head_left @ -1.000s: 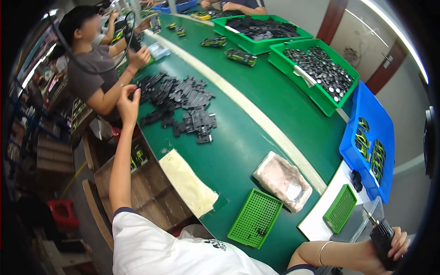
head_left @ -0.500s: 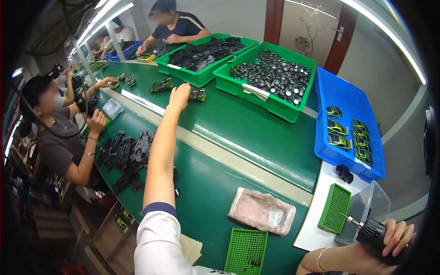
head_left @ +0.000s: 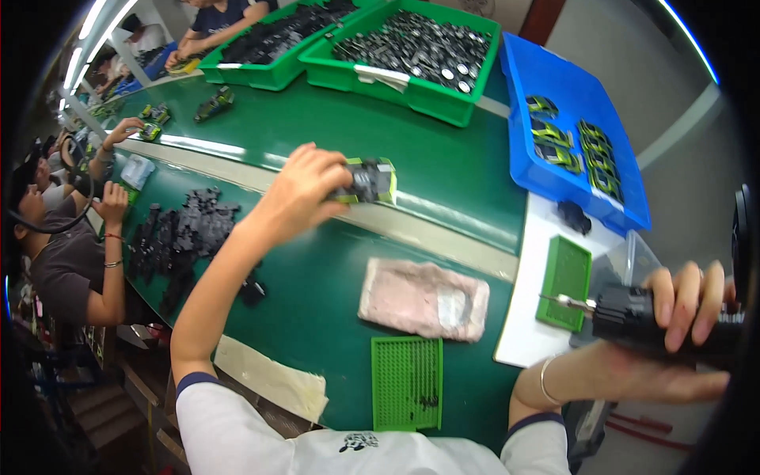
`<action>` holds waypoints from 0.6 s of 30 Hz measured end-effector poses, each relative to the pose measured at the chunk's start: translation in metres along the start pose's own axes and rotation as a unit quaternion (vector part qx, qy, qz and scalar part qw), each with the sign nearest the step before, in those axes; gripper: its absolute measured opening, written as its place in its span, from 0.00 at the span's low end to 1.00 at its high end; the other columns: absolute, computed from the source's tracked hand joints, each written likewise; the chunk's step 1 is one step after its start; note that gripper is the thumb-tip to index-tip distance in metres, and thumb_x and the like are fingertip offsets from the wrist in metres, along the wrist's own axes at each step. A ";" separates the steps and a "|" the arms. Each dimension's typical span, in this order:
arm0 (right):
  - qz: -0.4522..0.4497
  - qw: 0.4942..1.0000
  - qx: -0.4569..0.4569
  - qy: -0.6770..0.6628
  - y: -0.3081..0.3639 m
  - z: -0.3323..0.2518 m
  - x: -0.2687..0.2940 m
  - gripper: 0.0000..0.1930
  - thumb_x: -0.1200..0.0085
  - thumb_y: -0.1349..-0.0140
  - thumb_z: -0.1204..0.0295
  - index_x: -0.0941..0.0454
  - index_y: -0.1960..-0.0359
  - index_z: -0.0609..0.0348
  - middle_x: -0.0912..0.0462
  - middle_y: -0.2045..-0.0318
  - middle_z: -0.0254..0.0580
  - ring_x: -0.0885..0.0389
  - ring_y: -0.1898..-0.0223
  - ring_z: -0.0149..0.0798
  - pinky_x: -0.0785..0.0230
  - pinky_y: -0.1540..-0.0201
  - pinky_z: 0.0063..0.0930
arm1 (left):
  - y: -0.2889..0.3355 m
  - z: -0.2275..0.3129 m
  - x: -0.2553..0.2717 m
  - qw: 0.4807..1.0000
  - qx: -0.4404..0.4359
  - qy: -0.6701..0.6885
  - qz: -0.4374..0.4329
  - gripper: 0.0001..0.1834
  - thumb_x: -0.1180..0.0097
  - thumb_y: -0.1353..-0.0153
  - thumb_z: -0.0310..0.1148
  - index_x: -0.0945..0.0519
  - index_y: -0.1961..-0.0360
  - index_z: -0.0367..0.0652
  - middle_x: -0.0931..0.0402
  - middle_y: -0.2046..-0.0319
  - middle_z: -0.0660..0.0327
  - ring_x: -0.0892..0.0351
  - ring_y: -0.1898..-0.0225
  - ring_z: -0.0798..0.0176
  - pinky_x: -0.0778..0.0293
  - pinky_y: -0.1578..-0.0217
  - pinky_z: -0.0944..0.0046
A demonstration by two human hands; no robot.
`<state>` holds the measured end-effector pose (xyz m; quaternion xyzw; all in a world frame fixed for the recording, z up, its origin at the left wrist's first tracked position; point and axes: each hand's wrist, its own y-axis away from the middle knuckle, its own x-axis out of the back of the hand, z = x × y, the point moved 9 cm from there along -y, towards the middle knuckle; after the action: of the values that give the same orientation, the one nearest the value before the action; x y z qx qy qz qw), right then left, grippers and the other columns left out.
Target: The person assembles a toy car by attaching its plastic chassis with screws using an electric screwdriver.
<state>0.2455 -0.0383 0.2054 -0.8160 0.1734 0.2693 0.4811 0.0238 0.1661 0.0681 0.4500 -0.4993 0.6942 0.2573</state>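
My left hand [head_left: 301, 194] grips a toy car [head_left: 368, 180] with lime green body edges, its black underside facing up, above the green bench. In my right hand [head_left: 690, 305], at the lower right, is a black electric screwdriver [head_left: 621, 311], its metal bit pointing left. A pink padded cradle [head_left: 396, 294] lies on the bench between the hands, with a pale patch on its right part. Nearer me, small dark screws [head_left: 427, 402] lie in a green perforated tray [head_left: 388, 388]. Another green perforated tray [head_left: 564, 277] sits on the white board beside the screwdriver bit.
Black plastic parts [head_left: 198, 226] are piled at left. A blue bin [head_left: 546, 180] holds several toy cars. Two green bins [head_left: 431, 107] [head_left: 261, 77] hold small wheel-like pieces and black parts. More toy cars [head_left: 214, 104] lie near a co-worker's hand [head_left: 125, 131]. A clear box [head_left: 633, 257] stands at right.
My left hand has drawn back toward me from the far strip, bringing the toy car. The screwdriver has turned more level and moved slightly left. The view has tilted down.
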 end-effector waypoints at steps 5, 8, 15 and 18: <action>-0.142 0.989 0.032 0.032 0.003 -0.001 -0.042 0.29 0.63 0.44 0.43 0.39 0.51 0.54 0.31 0.77 0.44 0.33 0.85 0.35 0.39 0.84 0.32 | 0.016 0.104 -0.013 0.994 -0.013 0.111 -0.012 0.20 0.37 0.66 0.31 0.29 0.69 0.44 0.32 0.60 0.55 0.34 0.56 0.51 0.37 0.53 0.55; -0.115 0.993 -0.025 0.006 0.010 0.002 -0.033 0.35 0.58 0.51 0.39 0.39 0.51 0.57 0.35 0.76 0.40 0.35 0.82 0.33 0.37 0.77 0.31 | 0.022 0.118 -0.026 0.992 -0.012 0.122 0.000 0.18 0.37 0.64 0.31 0.29 0.69 0.45 0.32 0.58 0.56 0.34 0.56 0.51 0.36 0.54 0.56; -0.065 0.991 -0.115 0.002 0.053 0.025 -0.004 0.42 0.60 0.57 0.32 0.41 0.51 0.55 0.37 0.76 0.36 0.31 0.77 0.34 0.34 0.57 0.56 | 0.025 0.135 -0.039 0.984 -0.066 0.164 0.014 0.16 0.39 0.62 0.33 0.29 0.70 0.45 0.32 0.57 0.57 0.34 0.56 0.53 0.35 0.57 0.58; -0.086 0.982 -0.157 0.056 0.085 0.049 0.003 0.43 0.63 0.57 0.30 0.44 0.49 0.53 0.35 0.76 0.37 0.30 0.79 0.36 0.32 0.60 0.53 | 0.025 0.133 -0.039 0.982 -0.075 0.164 0.050 0.16 0.38 0.62 0.35 0.29 0.71 0.45 0.30 0.59 0.58 0.33 0.57 0.55 0.35 0.58 0.58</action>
<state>0.1884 -0.0360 0.1261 -0.9070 0.0851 0.2051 0.3578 0.0708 0.0374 0.0350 0.2838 -0.5231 0.7311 0.3337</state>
